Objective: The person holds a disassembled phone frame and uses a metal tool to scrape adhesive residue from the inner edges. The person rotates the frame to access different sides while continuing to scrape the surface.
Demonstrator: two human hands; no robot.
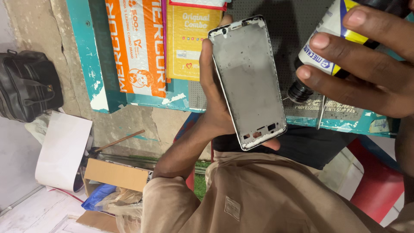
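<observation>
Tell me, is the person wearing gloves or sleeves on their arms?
No gloves: the left hand and right hand are bare, no rings or watch showing. The left forearm is bare up to beige cloth near the elbow. Fingernails are short.

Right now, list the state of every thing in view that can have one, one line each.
Grey metal phone frame: stripped, no screen fitted, held upright in the left hand.
White and yellow glue tube with black nozzle: tilted, nozzle down toward the frame's right edge, gripped by the right hand.
Brown cardboard box: open, plastic bags inside.
Black bag: closed, on the floor.
</observation>
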